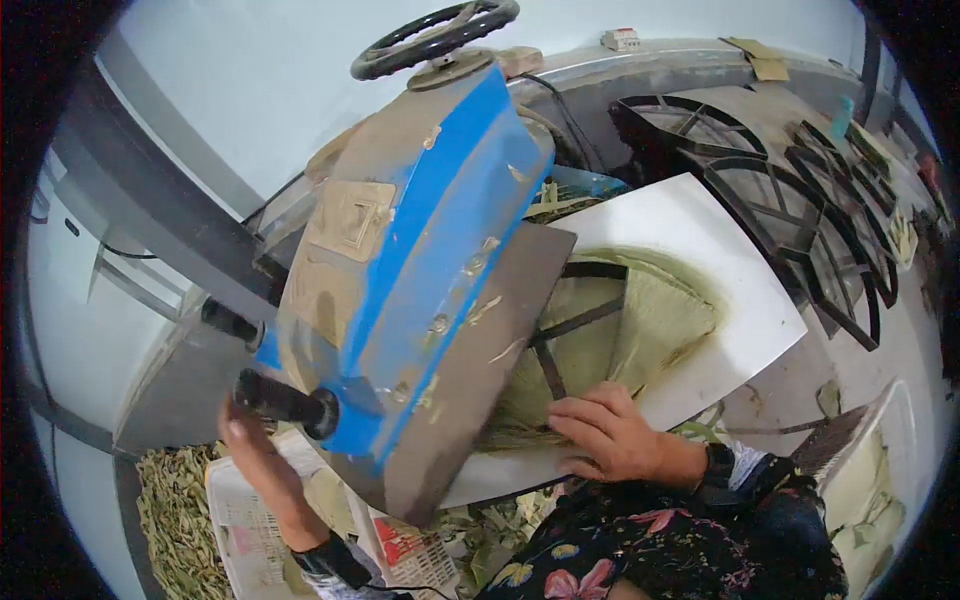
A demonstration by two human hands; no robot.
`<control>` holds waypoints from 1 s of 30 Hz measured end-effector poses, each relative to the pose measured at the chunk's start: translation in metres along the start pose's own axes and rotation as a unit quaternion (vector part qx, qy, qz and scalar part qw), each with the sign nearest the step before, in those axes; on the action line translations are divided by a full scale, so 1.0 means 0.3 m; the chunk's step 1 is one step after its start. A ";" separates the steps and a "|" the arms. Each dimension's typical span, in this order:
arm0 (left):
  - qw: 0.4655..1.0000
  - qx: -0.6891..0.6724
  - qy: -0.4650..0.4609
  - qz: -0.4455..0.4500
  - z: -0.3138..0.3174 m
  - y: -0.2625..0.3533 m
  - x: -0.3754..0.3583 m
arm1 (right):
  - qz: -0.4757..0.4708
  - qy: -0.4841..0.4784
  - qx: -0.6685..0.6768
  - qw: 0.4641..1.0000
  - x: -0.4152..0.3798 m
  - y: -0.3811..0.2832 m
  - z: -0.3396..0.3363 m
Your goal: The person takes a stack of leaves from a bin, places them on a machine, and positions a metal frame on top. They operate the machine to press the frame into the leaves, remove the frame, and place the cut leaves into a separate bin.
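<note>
Dried leaves [180, 510] lie heaped beside a white basket [228, 500] as your left hand [265, 470] rises at a black handle [280, 398], seen edge-on; whether its fingers touch or grip cannot be told. The handle juts from the blue machine [430, 240], topped by a wheel [437, 40]. At the machine's plate [500, 350], a black frame [578, 321] lies over green leaves [672, 305] on a white board [745, 310]. Your right hand [615, 438] rests at their near edge, fingers bent and close together, any pinch hidden. More frames [790, 205] lie far right.
</note>
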State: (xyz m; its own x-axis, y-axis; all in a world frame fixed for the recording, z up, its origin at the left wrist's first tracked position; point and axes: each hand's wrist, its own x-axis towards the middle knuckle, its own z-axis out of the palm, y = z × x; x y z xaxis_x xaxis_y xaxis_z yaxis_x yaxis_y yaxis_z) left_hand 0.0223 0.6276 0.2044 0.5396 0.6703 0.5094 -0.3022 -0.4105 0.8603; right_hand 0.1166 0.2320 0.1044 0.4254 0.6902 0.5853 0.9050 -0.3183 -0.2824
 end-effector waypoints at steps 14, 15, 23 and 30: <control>0.977 -0.177 0.053 -0.109 0.194 0.110 0.052 | 0.130 -0.029 0.585 0.800 0.440 -0.178 -0.264; 0.976 -0.179 0.057 -0.111 0.209 0.127 0.030 | 0.133 -0.039 0.623 0.770 0.424 -0.157 -0.280; 0.964 -0.249 -0.040 -0.081 0.304 0.184 -0.120 | 0.189 -0.034 0.654 0.731 0.328 -0.082 -0.384; 0.967 -0.235 -0.037 -0.086 0.335 0.171 -0.177 | 0.209 -0.003 0.655 0.726 0.281 -0.057 -0.384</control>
State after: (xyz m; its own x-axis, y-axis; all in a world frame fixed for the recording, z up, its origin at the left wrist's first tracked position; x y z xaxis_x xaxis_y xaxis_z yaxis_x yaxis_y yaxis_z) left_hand 0.0572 0.5088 0.2195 0.6640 0.6501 0.3695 -0.5171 0.0424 0.8549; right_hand 0.1382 0.2209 0.2462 0.6571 0.7155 0.2371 -0.0912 0.3877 -0.9173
